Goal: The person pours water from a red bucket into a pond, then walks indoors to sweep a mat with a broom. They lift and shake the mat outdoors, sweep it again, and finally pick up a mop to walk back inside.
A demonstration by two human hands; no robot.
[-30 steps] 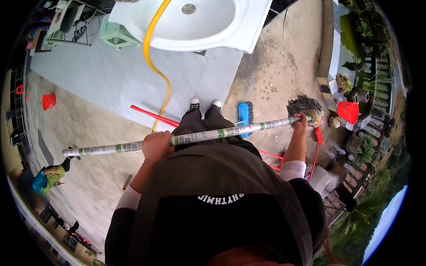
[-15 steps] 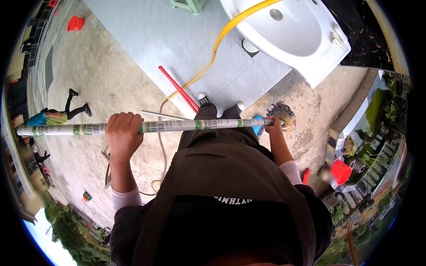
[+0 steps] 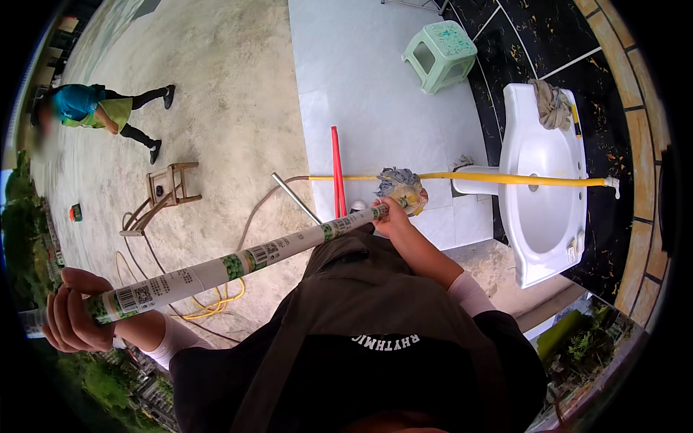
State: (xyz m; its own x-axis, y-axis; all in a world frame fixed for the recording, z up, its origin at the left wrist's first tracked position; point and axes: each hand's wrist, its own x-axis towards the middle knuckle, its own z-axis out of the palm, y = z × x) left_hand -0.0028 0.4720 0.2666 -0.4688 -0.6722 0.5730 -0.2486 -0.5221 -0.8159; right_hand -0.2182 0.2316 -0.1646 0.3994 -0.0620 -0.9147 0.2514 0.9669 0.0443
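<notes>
With both hands I hold a mop (image 3: 238, 264), its handle wrapped in white and green printed film and slanting from lower left up to the middle. My left hand (image 3: 78, 312) is closed round the handle near its far left end. Close to the mop head, my right hand (image 3: 390, 219) grips the other end. The mop head (image 3: 402, 189), a bundle of grey and yellowish cloth strips, hangs over the tiled floor just beyond my right hand. Part of the yellow hose (image 3: 498, 177) passes behind it.
A white washbasin (image 3: 538, 238) with a cloth (image 3: 551, 107) on it stands at the right. A green stool (image 3: 439, 56) is farther back. Red poles (image 3: 337, 173), a metal tube (image 3: 294, 196) and a wooden chair (image 3: 164, 189) lie ahead and left. Another person (image 3: 101, 108) walks at far left.
My view has turned toward the right, bringing the whole basin and stool in. The mop handle now slants, its left end lower and nearer. My left hand has moved down and left along with it.
</notes>
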